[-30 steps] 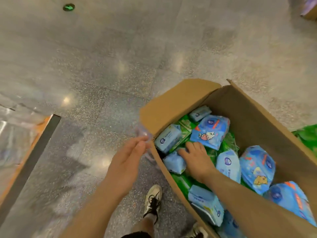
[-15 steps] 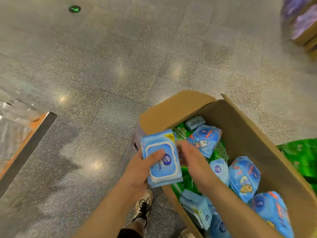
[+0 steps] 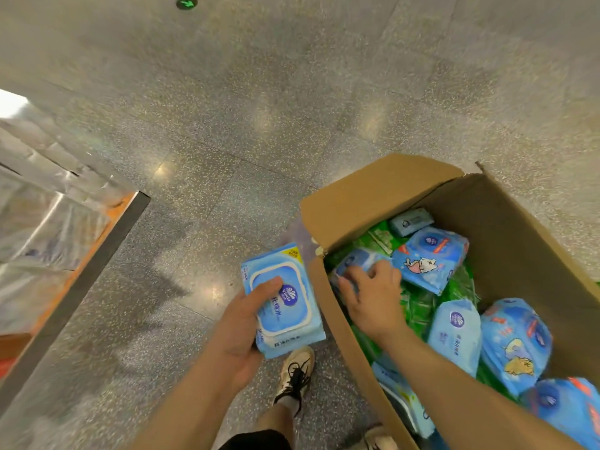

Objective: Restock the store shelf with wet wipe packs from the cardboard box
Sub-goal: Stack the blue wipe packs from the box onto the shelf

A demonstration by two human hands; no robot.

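This is looking like a shop floor. Polished speckled terrazzo floor (image 3: pixel 259 108) is spreading out ahead of the hands, catching ceiling-light glare, with a green arrow marker (image 3: pixel 186 2) sitting far beyond them. Right of the left hand (image 3: pixel 242 329), an open cardboard box (image 3: pixel 373 196) is holding many retail-wrapped wet wipe packs (image 3: pixel 454 332) in blue and green. Well to that hand's left, the shiny metal-edged base of a display fixture (image 3: pixel 81 241) is showing.
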